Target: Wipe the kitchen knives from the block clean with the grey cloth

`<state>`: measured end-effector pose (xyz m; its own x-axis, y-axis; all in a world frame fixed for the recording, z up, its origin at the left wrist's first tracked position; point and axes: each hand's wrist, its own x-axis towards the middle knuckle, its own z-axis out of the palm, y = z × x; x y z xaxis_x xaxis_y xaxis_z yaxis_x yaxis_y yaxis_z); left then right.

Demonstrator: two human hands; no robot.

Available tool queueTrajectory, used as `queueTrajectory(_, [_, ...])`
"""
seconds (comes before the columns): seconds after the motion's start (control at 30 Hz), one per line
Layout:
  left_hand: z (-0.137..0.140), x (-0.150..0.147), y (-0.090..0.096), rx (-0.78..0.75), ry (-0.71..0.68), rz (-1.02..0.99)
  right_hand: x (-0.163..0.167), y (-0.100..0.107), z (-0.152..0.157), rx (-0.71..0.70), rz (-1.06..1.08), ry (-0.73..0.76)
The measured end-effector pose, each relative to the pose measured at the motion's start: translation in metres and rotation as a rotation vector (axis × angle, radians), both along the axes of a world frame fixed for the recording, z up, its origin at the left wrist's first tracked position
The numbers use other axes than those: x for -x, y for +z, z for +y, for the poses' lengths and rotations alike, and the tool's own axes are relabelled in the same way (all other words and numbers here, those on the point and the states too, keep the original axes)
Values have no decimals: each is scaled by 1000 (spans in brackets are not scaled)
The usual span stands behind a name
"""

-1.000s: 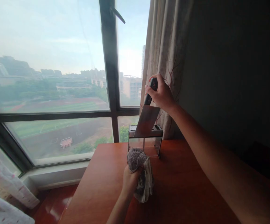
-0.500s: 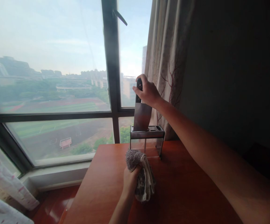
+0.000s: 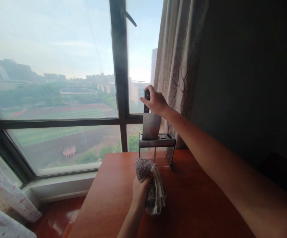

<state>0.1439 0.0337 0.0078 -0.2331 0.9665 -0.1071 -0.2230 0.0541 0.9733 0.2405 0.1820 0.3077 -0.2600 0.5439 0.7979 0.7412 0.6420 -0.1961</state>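
My right hand grips the black handle of a cleaver, whose broad metal blade points down. The lower part of the blade is inside the left slot of a knife holder with a metal top and clear sides. The holder stands at the far end of the wooden table. Closer to me, my left hand is closed around a folded grey and white towel, held just in front of the holder. The towel hides part of the holder's lower left front.
The reddish-brown table reaches to a large window with a dark frame. A patterned curtain hangs behind the holder on the right. Another curtain is at the lower left, beside the sill.
My right hand has moved down a little, and the cleaver sits slightly deeper in the slot. My left hand still holds the towel in nearly the same place.
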Motion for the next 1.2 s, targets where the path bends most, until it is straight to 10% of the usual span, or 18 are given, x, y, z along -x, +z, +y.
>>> queueTrajectory(0.93, [3, 2, -2, 8, -1, -59, 5, -117, -1, 360, 12, -75])
queueTrajectory(1.2, [0, 1, 1, 25, -22, -127, -1, -121, -7, 490, 23, 74])
